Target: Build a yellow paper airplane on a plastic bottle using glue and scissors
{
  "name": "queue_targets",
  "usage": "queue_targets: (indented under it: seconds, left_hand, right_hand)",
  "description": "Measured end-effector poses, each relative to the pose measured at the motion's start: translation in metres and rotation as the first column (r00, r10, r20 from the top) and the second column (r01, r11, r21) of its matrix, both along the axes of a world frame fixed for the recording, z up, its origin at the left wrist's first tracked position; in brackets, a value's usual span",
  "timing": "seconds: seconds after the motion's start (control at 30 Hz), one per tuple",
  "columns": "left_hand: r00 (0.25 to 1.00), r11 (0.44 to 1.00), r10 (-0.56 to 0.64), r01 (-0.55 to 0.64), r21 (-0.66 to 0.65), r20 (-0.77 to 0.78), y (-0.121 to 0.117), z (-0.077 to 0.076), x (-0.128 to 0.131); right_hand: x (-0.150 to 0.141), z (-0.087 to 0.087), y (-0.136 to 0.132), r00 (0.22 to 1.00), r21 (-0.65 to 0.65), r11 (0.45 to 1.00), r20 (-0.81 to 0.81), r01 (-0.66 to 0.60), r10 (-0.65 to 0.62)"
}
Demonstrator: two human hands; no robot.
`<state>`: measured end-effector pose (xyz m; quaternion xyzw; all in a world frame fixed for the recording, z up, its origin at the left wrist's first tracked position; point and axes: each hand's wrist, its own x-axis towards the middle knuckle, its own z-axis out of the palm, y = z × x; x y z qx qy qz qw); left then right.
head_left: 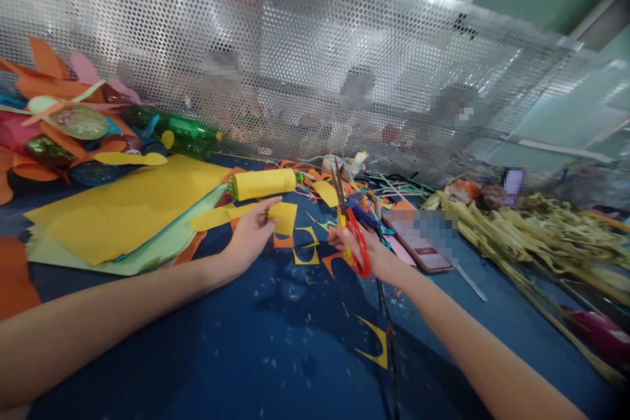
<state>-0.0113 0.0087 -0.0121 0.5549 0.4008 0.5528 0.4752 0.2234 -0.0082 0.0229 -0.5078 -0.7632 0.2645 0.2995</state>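
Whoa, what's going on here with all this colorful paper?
Someone is busy with paper. Their right hand holds scissors, with the blades pointing away. Their left hand is stretched out by a yellow piece of paper; I can't tell if it's touching. Cut scraps lie on the blue table, and just beyond the left hand a bottle wrapped in yellow paper lies on its side.

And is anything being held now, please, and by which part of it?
The right hand holds scissors by their red and yellow handles. The left hand is at yellow paper; whether it grips cannot be told.
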Motion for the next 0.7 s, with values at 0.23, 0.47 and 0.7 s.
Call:
queue_targets:
  seconds: [0.23,0.47,0.7]
  left_hand:
    - [0.997,0.99,-0.005,-0.006,0.143,0.073,0.002,0.012,-0.002]
    - [0.987,0.994,-0.046,0.03,0.103,0.151,0.002,0.026,-0.002]
    - [0.982,0.989,-0.137,0.127,0.08,0.132,0.0,0.028,-0.001]
  right_hand:
    - [-0.015,0.019,-0.023,0.966,-0.005,0.996,0.246,-0.088,0.086]
    - [-0.017,0.022,-0.024,0.908,0.019,0.997,0.413,-0.078,0.063]
    - [-0.017,0.02,-0.029,0.889,0.031,0.996,0.453,-0.089,0.065]
